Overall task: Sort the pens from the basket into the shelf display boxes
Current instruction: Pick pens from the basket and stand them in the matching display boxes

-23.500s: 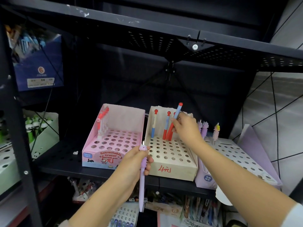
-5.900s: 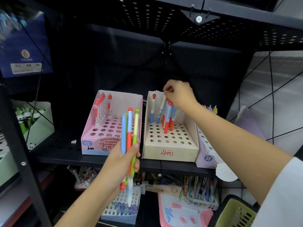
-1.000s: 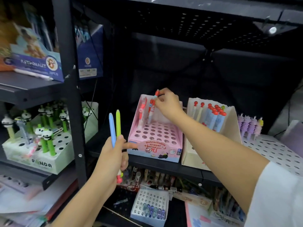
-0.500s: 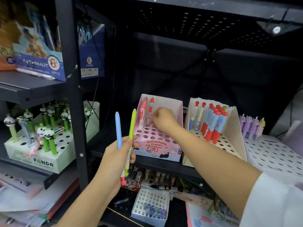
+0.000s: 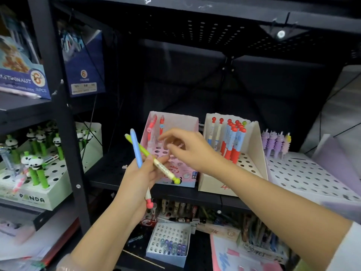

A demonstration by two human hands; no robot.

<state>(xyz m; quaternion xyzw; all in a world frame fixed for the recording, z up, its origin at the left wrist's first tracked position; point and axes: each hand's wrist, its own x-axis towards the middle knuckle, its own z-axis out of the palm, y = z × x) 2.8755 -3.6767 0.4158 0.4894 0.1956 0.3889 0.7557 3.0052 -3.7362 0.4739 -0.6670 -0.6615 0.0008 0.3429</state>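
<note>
The left hand (image 5: 139,178) grips a blue pen (image 5: 136,148) and a green pen (image 5: 150,155). The right hand (image 5: 187,148) hovers empty before the pink box (image 5: 175,122), fingers loosely spread.

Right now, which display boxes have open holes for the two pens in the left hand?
Pink box: free holes in front of its back-row pens. Cream box: front rows free, back crowded. Lilac box: nearly all free. Panda box is crowded.

Bare forearms; a white sleeve (image 5: 347,249) on the right arm.
</note>
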